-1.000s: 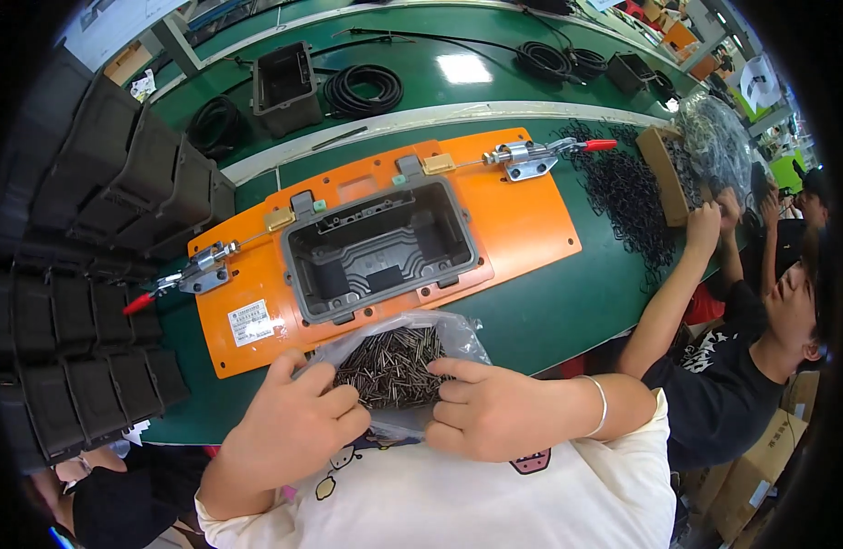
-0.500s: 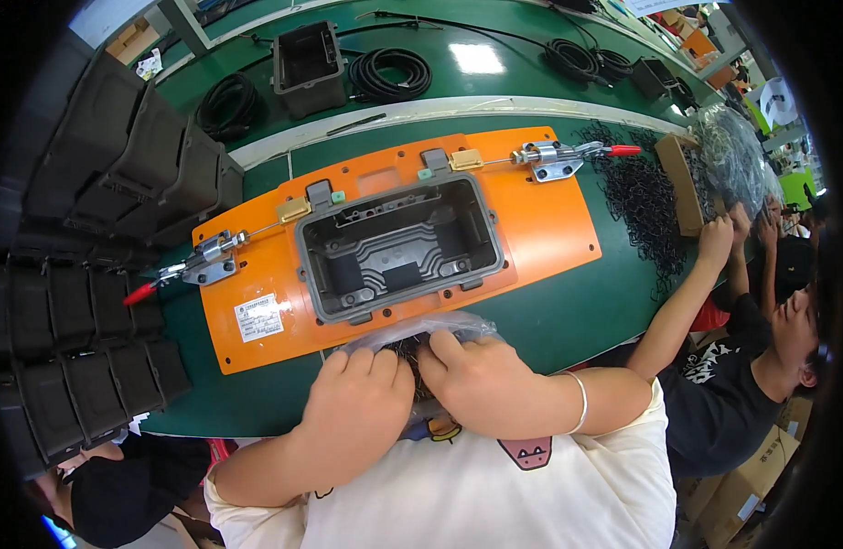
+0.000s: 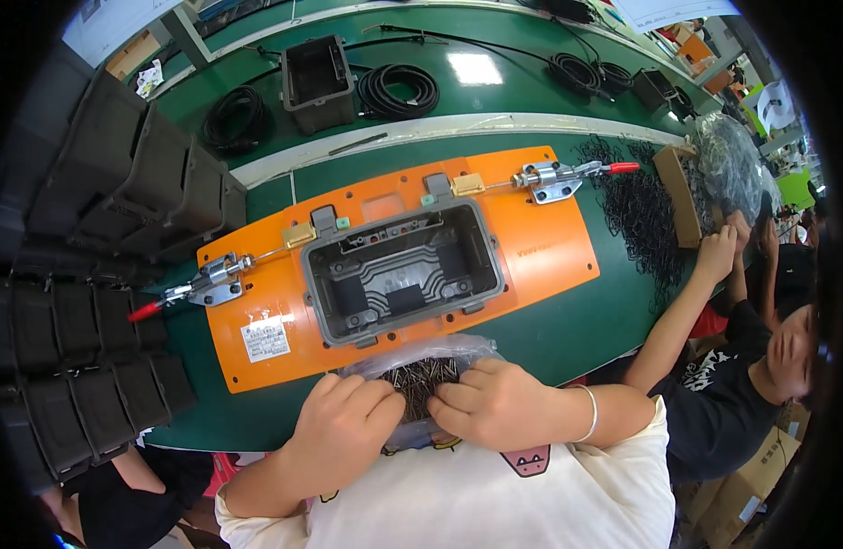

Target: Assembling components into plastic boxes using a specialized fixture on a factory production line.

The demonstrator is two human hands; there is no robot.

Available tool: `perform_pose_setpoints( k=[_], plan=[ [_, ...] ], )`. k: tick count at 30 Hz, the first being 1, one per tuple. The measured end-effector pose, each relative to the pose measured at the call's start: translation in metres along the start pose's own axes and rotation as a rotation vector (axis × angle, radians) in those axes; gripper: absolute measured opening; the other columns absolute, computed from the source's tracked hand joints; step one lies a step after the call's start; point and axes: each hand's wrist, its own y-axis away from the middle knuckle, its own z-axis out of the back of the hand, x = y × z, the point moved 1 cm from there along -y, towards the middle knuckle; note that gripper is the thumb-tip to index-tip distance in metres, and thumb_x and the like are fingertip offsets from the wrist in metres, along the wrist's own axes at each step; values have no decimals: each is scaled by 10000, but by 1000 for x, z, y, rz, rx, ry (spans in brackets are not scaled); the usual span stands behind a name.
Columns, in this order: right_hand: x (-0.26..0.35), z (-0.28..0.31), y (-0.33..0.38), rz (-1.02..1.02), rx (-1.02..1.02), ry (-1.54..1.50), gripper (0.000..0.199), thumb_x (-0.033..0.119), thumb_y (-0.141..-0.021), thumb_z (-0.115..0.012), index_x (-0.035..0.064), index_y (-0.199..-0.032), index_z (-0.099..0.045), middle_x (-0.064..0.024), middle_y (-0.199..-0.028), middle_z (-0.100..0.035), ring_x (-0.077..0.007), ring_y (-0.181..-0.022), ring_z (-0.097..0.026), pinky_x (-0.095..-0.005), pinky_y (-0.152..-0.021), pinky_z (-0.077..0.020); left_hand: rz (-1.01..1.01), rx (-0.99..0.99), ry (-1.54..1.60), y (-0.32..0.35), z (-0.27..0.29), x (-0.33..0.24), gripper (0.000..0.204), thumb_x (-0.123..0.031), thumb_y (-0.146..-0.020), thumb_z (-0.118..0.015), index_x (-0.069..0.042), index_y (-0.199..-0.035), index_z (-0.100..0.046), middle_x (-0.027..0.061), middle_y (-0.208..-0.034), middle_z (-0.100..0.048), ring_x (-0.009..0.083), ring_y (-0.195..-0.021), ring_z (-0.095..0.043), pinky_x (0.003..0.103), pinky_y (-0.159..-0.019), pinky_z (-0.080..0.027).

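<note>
Close to my body, a clear plastic bag (image 3: pixel 444 347) full of small dark metal pins or screws (image 3: pixel 419 384) is held with its mouth spread. My left hand (image 3: pixel 343 421) is closed on the left side of the bag's rim. On the opposite side, my right hand (image 3: pixel 494 403) grips the rim with curled fingers. Just beyond the bag, a grey plastic box (image 3: pixel 403 265) lies with its open side up on an orange fixture plate (image 3: pixel 549 247). Two toggle clamps with red handles, one left (image 3: pixel 215 279) and one right (image 3: pixel 554 178), are mounted on that plate.
Stacked dark grey boxes (image 3: pixel 119 183) rise along the left side. Black cable coils (image 3: pixel 398 91) and another grey box (image 3: pixel 316 87) lie beyond a white ledge. A heap of black hooked parts (image 3: pixel 636 206) and a cardboard box (image 3: pixel 677 197) are at right, near a co-worker's hands (image 3: pixel 725 240).
My hands have moved apart, widening the bag's mouth so that more of the metal pieces show. The view has shifted slightly.
</note>
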Motion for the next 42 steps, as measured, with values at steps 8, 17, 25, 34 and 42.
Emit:
perform_pose_setpoints(
  k=[8,17,25,34,42],
  plan=[
    [-33,46,-25,-8,-91,-129,135,109,-704,-607,29,-812,-593,-58,-745,-566,-216,-687,-588,-333,-597,-455,113,-258,126,-12,38,19,155,12,-691,-676,-35,-838,-665,81,-791,-653,237,-721,-623,344,-639,-447],
    [-142,55,-37,-447,-454,56,149,-9,-726,-730,20,-864,-680,-99,-915,-639,-263,-834,-633,-319,-704,-519,244,-492,-53,-50,50,84,153,21,-713,-715,-16,-844,-646,94,-807,-621,271,-749,-584,350,-672,-426],
    [-139,62,-34,-421,-430,71,241,59,-737,-735,47,-975,-699,-97,-1016,-672,-267,-861,-640,-340,-767,-501,265,-467,-172,-60,41,99,141,-8,-707,-731,-25,-832,-668,68,-828,-606,250,-800,-571,360,-731,-404],
    [-127,73,-40,-369,-490,-51,256,21,-741,-730,9,-991,-679,-132,-995,-676,-271,-869,-645,-331,-748,-500,263,-453,-203,-58,35,101,170,-25,-703,-739,-37,-866,-693,51,-851,-599,242,-815,-570,371,-756,-401],
    [-122,44,-143,-358,-93,-278,239,121,-704,-782,42,-906,-681,-130,-858,-637,-333,-864,-622,-383,-754,-507,359,-624,-140,-26,47,91,198,5,-710,-719,-26,-903,-687,93,-944,-625,261,-879,-589,365,-817,-431]
  ],
)
